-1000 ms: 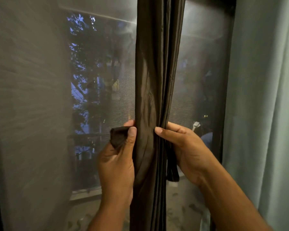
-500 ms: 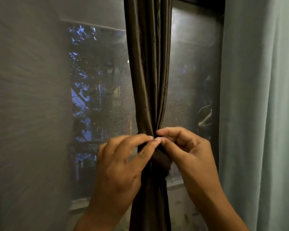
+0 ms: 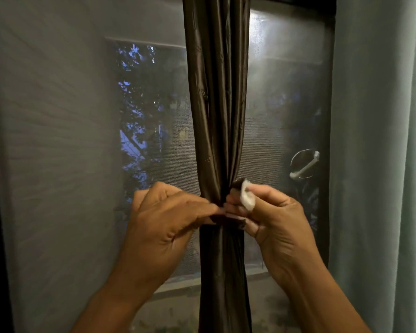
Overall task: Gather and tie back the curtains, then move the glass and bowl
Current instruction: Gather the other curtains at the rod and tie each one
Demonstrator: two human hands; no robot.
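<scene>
Satin-slick, soft and light, the brown curtain (image 3: pixel 216 116) bunches easily, so the left hand (image 3: pixel 168 219) pinches the tie-back strap (image 3: pixel 228 220) at the cinched waist while the right hand (image 3: pixel 271 219) grips its white-patched end (image 3: pixel 247 197).

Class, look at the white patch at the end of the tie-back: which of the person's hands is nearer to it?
Right. The right hand pinches the strap end bearing the white patch. The left hand grips the tie-back across the brown curtain.

You see the gathered brown curtain (image 3: pixel 217 104): satiny cloth, glossy, with creased folds. Its tie band (image 3: pixel 228 219): darker matt fabric; fuzzy white patch (image 3: pixel 247 197) at its end. Pale green curtain (image 3: pixel 382 140): matt, soft cloth. Window screen (image 3: pixel 173 150): fine mesh.
</scene>
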